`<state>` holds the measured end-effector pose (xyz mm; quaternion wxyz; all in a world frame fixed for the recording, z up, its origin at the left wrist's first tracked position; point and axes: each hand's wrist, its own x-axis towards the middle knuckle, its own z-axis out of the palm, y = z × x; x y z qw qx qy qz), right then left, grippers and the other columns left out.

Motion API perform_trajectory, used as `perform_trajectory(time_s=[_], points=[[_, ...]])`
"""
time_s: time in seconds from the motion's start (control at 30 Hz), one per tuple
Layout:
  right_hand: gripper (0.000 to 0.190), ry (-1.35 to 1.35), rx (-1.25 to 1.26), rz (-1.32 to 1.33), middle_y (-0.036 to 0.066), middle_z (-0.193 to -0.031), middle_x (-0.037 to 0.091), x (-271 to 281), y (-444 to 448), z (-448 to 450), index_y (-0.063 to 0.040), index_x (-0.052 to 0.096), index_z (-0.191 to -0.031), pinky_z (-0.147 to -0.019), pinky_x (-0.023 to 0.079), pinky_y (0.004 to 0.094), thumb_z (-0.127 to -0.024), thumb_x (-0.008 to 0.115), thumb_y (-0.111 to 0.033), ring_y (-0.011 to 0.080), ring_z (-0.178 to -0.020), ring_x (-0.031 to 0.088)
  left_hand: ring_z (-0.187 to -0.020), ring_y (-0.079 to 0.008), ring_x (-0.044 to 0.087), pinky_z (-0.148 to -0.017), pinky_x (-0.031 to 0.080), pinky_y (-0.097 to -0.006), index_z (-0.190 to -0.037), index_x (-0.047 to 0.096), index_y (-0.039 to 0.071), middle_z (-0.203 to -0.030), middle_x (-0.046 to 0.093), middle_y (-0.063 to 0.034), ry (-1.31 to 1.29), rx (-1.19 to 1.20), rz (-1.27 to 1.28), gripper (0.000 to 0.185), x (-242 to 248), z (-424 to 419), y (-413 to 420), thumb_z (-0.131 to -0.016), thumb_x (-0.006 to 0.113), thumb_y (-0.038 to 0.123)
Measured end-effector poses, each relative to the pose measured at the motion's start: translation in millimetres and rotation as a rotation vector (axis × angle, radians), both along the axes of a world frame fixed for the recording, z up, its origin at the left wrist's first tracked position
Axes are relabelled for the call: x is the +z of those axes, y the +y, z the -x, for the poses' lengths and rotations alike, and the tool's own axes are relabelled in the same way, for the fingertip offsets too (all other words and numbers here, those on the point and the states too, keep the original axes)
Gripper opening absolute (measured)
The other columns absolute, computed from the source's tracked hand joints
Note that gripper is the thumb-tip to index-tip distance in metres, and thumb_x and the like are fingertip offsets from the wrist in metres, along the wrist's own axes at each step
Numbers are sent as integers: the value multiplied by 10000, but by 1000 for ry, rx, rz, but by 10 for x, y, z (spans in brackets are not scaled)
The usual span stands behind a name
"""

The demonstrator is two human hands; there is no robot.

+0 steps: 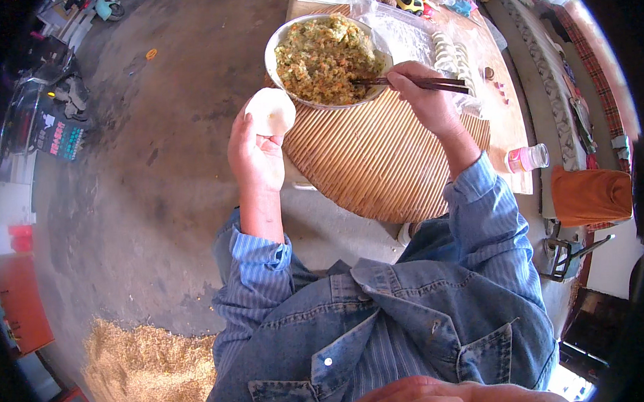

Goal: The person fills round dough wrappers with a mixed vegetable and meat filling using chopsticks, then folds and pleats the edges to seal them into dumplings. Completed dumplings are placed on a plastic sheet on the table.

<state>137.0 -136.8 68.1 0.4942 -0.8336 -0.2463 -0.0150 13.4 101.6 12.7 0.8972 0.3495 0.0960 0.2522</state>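
Note:
My left hand (258, 155) holds up a round, flat white dough wrapper (271, 112), with a small yellowish speck near its middle, just left of the bowl. A pair of dark chopsticks (430, 83) is in my right hand (420, 97), their tips in the chopped vegetable filling (326, 60) with orange and green bits. That filling sits in a large white bowl (268, 52) on a round mat of reed stalks (374, 161). Behind my right hand, shaped white dumplings (453, 58) lie in rows on a floured surface.
The wooden table (507, 133) also bears a glass jar with a pink label (527, 158), clear plastic bags (367, 7) and a yellow toy car (410, 3). An orange cloth-covered seat (591, 194) stands at right. Grain (152, 375) is heaped on the floor, lower left.

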Motion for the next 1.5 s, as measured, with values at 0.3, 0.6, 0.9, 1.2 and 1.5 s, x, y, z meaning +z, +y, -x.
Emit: perform_trajectory(time_s=[0.3, 0.6, 0.9, 1.2, 1.5], points=[[161, 44, 76, -176, 40, -784, 619, 441, -244, 11, 27, 638, -910, -687, 480, 243, -907, 563, -115, 100, -731, 575, -1094, -279, 564, -914, 469, -409, -1178, 532, -28, -1176, 583, -163, 9, 0, 37, 418, 9, 43, -35, -892, 534, 277], [163, 14, 272, 21, 26, -761, 610, 365, -3, -212, 15, 646, -913, -644, 463, 251, -895, 609, -143, 95, -698, 549, -1102, -305, 567, -933, 463, -429, -1197, 521, -48, -1191, 582, -191, 40, -74, 36, 414, -25, 35, -140, -912, 478, 250], [145, -1, 286, 84, 21, -733, 594, 292, 24, -266, -14, 655, -911, -618, 448, 262, -878, 630, -153, 98, -672, 531, -1080, -281, 570, -923, 466, -410, -1175, 535, -42, -1156, 589, -174, 54, -125, 82, 378, -30, 27, -229, -894, 497, 209], [179, 86, 232, 9, 37, -746, 621, 214, 15, -133, 11, 632, -926, -653, 499, 256, -908, 595, -164, 106, -697, 593, -1113, -302, 559, -937, 463, -434, -1199, 519, -48, -1203, 574, -186, 51, -96, 39, 412, -91, -5, -260, -902, 488, 236], [138, 21, 209, 46, 39, -731, 635, 168, 110, 58, -8, 647, -905, -641, 491, 260, -882, 618, -140, 108, -670, 590, -1117, -294, 554, -950, 454, -426, -1195, 520, -51, -1196, 570, -184, 74, -41, 56, 412, -73, -19, -259, -907, 479, 241]])
